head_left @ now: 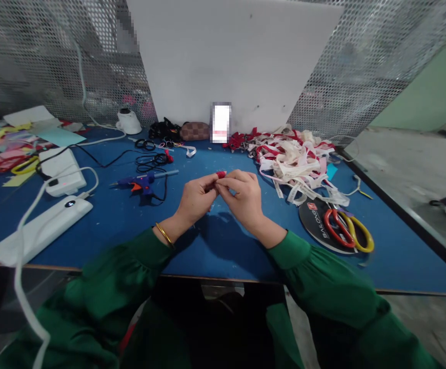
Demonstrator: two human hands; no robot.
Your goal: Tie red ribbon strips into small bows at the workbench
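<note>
Above the blue table, my left hand (pixel 197 196) and my right hand (pixel 245 197) meet with their fingertips together. Between them a small red piece of what looks like ribbon (pixel 221 175) shows at the top of the left fingers. My left hand is closed in a pinch on it. The right thumb and fingers are pressed together at the same spot, and most of what they grip is hidden. A blue glue gun (pixel 142 183) lies to the left of my hands. On the right is a tangled heap of white, pink and red ribbons (pixel 292 159).
Scissors with red and yellow handles (pixel 348 229) rest on a black round disc (pixel 312 221) at the right. A white power bank (pixel 46 225), a power strip (pixel 62 171) and cables lie left. A lit phone (pixel 220 122) leans against the white board (pixel 238 56).
</note>
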